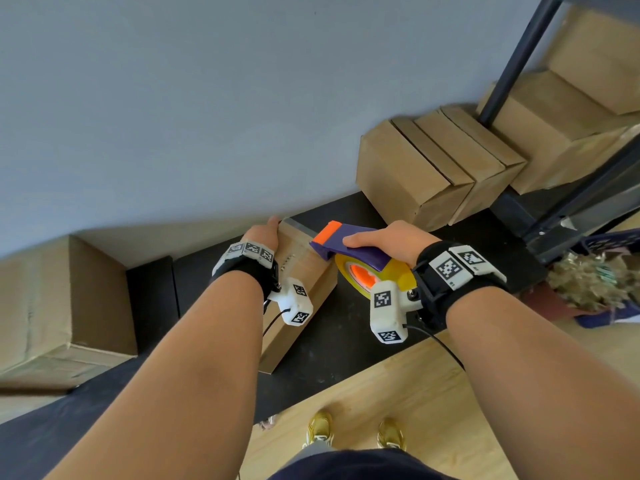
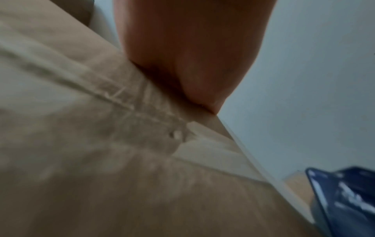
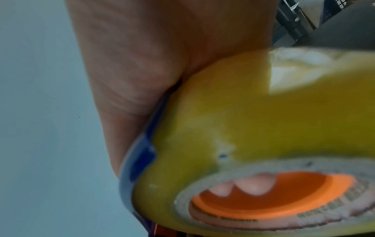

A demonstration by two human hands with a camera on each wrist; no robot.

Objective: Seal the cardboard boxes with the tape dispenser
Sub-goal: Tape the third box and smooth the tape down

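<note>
Mostly hidden: left hand [image 1: 264, 233] fingers behind box [image 1: 301, 282], grip unclear; right hand [image 1: 388, 239] clamps tape dispenser [image 1: 349, 251].

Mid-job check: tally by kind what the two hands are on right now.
Cardboard box: 1, under the left hand
Tape dispenser: 1, gripped by the right hand
Yellow tape roll: 1, on the dispenser
Total: 3

tape dispenser [image 1: 349, 245]: purple, orange | tape roll [image 3: 243, 128]: yellow | box [image 1: 304, 271]: brown
</note>
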